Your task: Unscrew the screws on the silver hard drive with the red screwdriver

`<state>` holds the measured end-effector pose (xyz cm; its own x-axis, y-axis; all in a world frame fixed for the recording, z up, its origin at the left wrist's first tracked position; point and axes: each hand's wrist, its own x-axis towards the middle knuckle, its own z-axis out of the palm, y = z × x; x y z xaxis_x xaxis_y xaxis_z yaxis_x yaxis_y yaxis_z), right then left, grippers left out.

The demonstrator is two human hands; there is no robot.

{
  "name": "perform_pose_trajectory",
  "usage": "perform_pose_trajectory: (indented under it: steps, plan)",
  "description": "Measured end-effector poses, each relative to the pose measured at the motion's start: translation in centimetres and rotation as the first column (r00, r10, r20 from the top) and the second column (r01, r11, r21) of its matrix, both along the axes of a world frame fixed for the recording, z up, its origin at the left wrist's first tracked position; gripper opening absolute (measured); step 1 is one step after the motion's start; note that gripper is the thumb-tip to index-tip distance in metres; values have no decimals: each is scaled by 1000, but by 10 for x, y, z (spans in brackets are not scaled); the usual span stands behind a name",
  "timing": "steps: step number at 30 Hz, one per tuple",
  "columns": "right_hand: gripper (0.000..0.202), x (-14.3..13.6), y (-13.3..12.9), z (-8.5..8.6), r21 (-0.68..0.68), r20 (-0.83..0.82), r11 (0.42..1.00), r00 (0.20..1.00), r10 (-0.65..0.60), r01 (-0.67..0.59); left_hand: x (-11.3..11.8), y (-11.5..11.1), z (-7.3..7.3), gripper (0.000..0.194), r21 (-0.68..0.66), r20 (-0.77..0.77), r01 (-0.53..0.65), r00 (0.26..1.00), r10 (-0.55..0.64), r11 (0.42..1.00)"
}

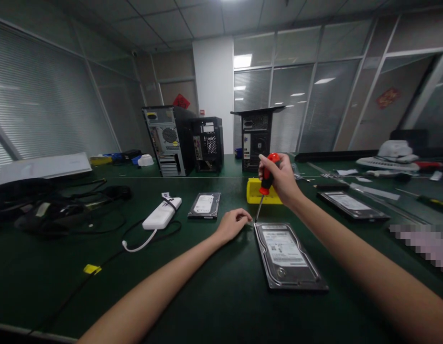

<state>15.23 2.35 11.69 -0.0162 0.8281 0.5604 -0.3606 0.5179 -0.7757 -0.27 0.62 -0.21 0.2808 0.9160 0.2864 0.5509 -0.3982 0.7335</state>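
A hard drive with a white label lies flat on the green table. My right hand grips a red and black screwdriver, its shaft slanting down so that the tip meets the drive's far left corner. Just left of that corner, my left hand rests on the table with curled fingers, thumb and forefinger close together; whether something small is between them cannot be made out. Behind the screwdriver sits a yellow tray, partly hidden by my right hand.
Another hard drive lies left of centre, beside a white power strip with cables. A third drive is at the right. Computer cases stand at the back. Black gear and cables cover the left; tools lie far right.
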Motion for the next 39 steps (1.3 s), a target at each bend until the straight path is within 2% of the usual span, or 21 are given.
perform_pose_trajectory:
  steps: [6, 9, 11, 16, 21, 24, 29, 35, 39]
  plan:
    - [43, 2, 1, 2, -53, -30, 998, 999, 40, -42, -1, 3, -2, 28, 49, -45, 23, 999, -21, 999]
    - [43, 2, 2, -1, -35, -33, 996, 997, 76, -77, -1, 0, -1, 23, 53, -62, 8, 998, -5, 999]
    - [45, 2, 3, -3, -4, -19, 999, 998, 53, -53, 0, -2, -1, 19, 56, -74, 7, 997, -2, 998]
    - [57, 1, 5, -7, 29, 4, 1000, 1000, -7, 7, -1, -7, -1, 29, 99, -167, 118, 981, -101, 988]
    - [46, 1, 1, -2, -29, -30, 996, 996, 88, -89, -2, -6, -2, 21, 110, -224, 157, 966, -129, 982]
    - [44, -2, 0, -3, -56, -56, 991, 992, 115, -119, -3, -4, -3, 22, 111, -195, 172, 970, -148, 979]
    - [39, -11, 3, -7, -5, -72, 999, 997, 39, -39, -3, -4, -4, 20, 91, -117, 171, 980, -160, 981]
    - [35, -16, 2, -5, -25, -75, 997, 995, 69, -71, -1, -4, -2, 21, 55, -9, 155, 988, -155, 986]
    - [43, -16, 2, -3, -60, -75, 990, 989, 124, -129, -1, -3, -2, 24, 35, 23, 166, 986, -167, 985]
